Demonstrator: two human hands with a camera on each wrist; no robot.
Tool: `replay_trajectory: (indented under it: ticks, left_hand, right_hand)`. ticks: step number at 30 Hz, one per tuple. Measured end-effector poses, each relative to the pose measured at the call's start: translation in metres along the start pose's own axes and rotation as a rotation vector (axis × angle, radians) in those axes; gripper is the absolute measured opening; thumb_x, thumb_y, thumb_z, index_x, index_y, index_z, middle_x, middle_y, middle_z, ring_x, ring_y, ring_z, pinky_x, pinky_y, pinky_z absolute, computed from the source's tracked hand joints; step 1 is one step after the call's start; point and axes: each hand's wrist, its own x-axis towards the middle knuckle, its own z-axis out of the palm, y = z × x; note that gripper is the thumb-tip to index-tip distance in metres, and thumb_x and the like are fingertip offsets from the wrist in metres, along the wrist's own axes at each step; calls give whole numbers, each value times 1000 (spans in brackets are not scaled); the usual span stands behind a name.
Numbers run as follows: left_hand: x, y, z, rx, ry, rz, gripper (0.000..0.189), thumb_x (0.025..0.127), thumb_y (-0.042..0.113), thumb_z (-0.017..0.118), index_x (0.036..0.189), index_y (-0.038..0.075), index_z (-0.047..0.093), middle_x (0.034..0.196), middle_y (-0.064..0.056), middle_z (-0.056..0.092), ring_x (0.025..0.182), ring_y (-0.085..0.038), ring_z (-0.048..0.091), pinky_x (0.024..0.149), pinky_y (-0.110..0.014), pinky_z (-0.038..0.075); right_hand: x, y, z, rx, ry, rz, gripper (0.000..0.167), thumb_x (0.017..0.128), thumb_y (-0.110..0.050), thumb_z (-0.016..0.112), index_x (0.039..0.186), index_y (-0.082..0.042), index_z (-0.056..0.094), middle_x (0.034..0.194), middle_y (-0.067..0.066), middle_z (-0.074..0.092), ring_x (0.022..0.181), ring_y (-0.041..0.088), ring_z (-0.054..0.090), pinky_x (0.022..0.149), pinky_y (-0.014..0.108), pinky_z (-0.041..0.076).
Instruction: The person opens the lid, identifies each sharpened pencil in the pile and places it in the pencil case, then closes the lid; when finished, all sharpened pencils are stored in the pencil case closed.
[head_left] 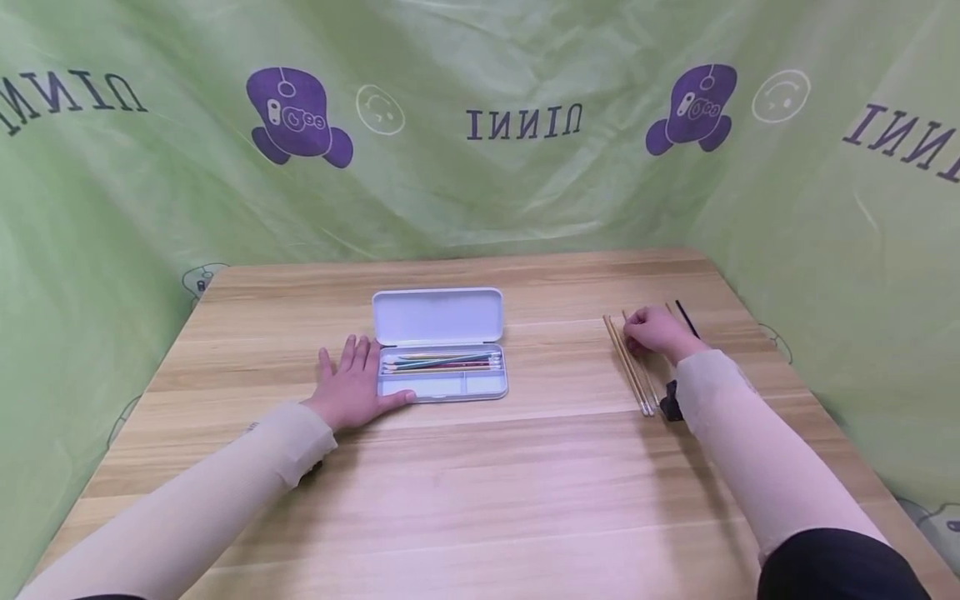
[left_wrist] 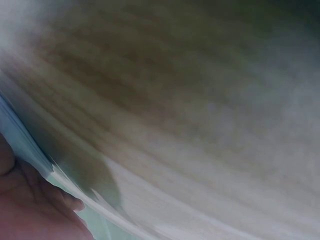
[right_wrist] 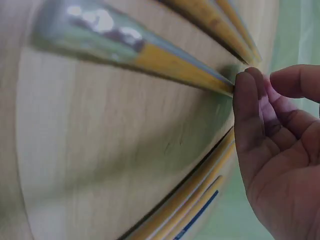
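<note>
An open pale-blue pencil case (head_left: 437,316) stands at the table's middle, its lid tipped back. Inside its long rear compartment lie several pencils (head_left: 442,363). My left hand (head_left: 352,387) rests with fingers spread along the case's left side, its thumb over the front left edge; the left wrist view catches only part of the palm and fingers. Off to the right, my right hand (head_left: 660,332) pinches a yellow pencil (right_wrist: 175,67) by its far part; the fingers hide that end. The pencil's metal ferrule and eraser point towards the wrist camera.
Two yellow pencils (head_left: 627,367) lie side by side left of the right hand. Beyond that hand are another yellow pencil and a dark pencil (head_left: 686,317), partly covered by it. A green printed curtain (head_left: 480,200) surrounds the wooden table (head_left: 480,492).
</note>
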Motion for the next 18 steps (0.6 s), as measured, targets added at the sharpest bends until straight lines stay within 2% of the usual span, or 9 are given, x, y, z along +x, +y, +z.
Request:
replay_trajectory:
  ticks: [4,7,12,18]
  left_hand:
    - [0,1,-2,-4,-2,0,122,91,83,46,160,-11,11,167,-32,6,154,-48,-5,113,-73,-13]
    - [0,2,-3,-7,-3,-1,121,91,82,46,160,-11,11,167,-32,6,154,-47,-5,113,-73,-14]
    - [-1,3,-4,-3,-5,-1,121,91,82,45,160,-11,11,167,-32,6,154,-48,-5,113,-73,-13]
    - [-2,3,-2,-1,1,-2,119,92,81,47,160,-11,13,167,-32,8,154,-48,-3,114,-74,-11]
  right_hand:
    - [-1,-6,0,-211,12,-41,21,96,-10,63,99,10,67,83,13,68,77,23,63,70,36,53]
    - [1,-12,-1,-294,-8,-38,19,94,-12,68,97,7,67,83,11,66,76,22,60,70,36,51]
    - [4,-17,-1,-320,-43,-8,12,91,-9,70,86,1,63,77,7,60,72,20,55,66,32,47]
    - [10,-18,5,-294,-82,26,14,90,-6,68,79,-2,60,72,6,62,64,15,60,61,27,52]
